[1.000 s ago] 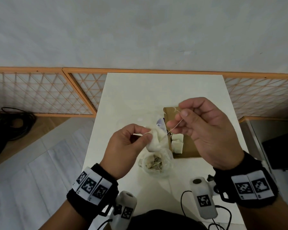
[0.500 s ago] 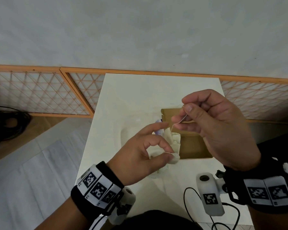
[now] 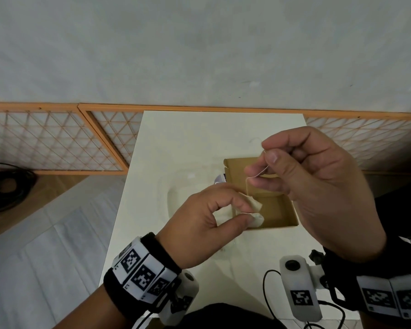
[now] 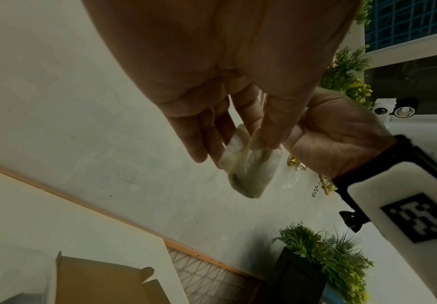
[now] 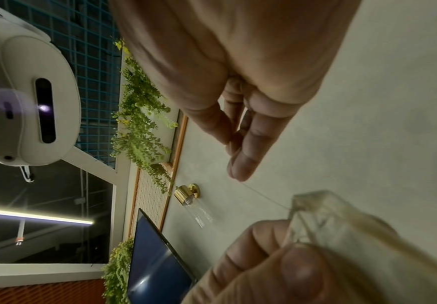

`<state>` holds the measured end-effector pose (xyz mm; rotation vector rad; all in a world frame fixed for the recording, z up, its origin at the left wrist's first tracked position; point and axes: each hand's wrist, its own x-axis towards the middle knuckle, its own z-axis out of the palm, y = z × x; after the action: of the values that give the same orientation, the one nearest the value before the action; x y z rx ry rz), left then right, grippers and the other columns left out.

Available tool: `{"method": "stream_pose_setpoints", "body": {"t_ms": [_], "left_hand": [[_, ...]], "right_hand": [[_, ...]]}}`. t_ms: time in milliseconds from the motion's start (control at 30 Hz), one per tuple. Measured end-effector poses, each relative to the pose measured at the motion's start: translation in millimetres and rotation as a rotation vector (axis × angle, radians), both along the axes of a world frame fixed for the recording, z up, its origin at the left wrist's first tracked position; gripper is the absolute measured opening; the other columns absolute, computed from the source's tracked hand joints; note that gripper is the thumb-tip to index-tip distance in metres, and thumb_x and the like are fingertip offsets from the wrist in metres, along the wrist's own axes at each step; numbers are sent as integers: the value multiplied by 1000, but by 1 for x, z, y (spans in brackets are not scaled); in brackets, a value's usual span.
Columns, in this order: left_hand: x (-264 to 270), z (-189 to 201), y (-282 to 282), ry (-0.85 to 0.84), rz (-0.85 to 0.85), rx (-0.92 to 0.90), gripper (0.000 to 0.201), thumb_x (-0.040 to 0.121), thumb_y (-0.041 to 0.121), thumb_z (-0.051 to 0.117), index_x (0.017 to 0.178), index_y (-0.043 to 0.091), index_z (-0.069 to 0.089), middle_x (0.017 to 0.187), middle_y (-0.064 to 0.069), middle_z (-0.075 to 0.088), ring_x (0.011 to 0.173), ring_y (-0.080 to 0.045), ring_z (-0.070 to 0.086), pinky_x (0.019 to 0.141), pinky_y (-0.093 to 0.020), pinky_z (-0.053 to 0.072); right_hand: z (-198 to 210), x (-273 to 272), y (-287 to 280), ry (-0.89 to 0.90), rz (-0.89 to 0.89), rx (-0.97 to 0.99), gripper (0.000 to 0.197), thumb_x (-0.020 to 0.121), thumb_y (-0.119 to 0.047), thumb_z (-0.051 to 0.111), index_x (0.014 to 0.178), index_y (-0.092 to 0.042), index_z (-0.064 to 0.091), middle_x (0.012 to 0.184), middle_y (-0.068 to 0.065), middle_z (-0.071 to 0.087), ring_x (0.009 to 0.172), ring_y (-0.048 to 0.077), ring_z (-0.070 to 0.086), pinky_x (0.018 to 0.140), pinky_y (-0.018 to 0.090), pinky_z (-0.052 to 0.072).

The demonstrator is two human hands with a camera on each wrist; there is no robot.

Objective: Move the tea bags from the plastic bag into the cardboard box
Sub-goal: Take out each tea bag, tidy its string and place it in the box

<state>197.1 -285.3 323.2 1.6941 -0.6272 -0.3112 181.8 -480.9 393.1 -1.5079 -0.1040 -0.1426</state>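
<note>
The left hand (image 3: 199,222) pinches a small pale translucent tea bag (image 3: 253,210) between thumb and forefinger, above the near-left corner of the open brown cardboard box (image 3: 278,210) on the cream surface (image 3: 188,138); half a second ago it held the bag at much the same spot. A thin white string (image 3: 256,175) runs up from the bag to the right hand (image 3: 318,186), whose thumb and forefinger are closed on it. That hand has lifted slightly, so the string now bends over the box. The clear plastic bag (image 3: 173,198) lies faintly visible left of the box.
</note>
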Motion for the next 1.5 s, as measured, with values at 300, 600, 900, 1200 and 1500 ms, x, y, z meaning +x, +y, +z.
{"method": "stream_pose_setpoints", "body": {"t_ms": [300, 600, 900, 1200, 1500], "left_hand": [[-6, -3, 5, -15, 50, 56, 4, 95, 14, 74, 96, 18, 75, 96, 9, 73, 96, -20, 71, 90, -39, 57], [-8, 0, 11, -56, 75, 82, 5, 96, 15, 74, 97, 20, 75, 95, 8, 72, 96, -22, 70, 90, -40, 56], [-9, -4, 20, -38, 26, 136, 4, 96, 15, 73, 95, 19, 73, 94, 5, 72, 94, -22, 70, 89, -43, 55], [-11, -6, 27, -19, 126, 130, 11, 97, 15, 71, 94, 25, 71, 90, 11, 74, 89, -17, 72, 84, -26, 57], [-6, -11, 28, 64, 274, 120, 34, 96, 12, 72, 120, 34, 62, 93, 4, 70, 84, -13, 71, 81, -20, 57]], "right_hand": [[-13, 19, -16, 51, -104, -57, 13, 104, -1, 56, 110, -7, 66, 90, 12, 72, 89, 28, 78, 78, 36, 65], [-65, 12, -26, 319, 0, -590, 28, 100, -39, 65, 128, -34, 65, 114, -15, 74, 104, 11, 72, 89, 36, 58], [-55, -8, -12, 139, 318, -511, 45, 101, -10, 55, 130, -42, 70, 119, -12, 70, 116, 13, 65, 98, 28, 54], [-78, 2, -6, 156, 337, -393, 12, 102, -24, 65, 99, -18, 75, 82, -2, 72, 73, 20, 64, 69, 44, 54], [-77, 12, 7, 141, 378, -452, 11, 101, -20, 66, 93, -17, 74, 77, -13, 70, 73, 5, 64, 72, 20, 52]]}}
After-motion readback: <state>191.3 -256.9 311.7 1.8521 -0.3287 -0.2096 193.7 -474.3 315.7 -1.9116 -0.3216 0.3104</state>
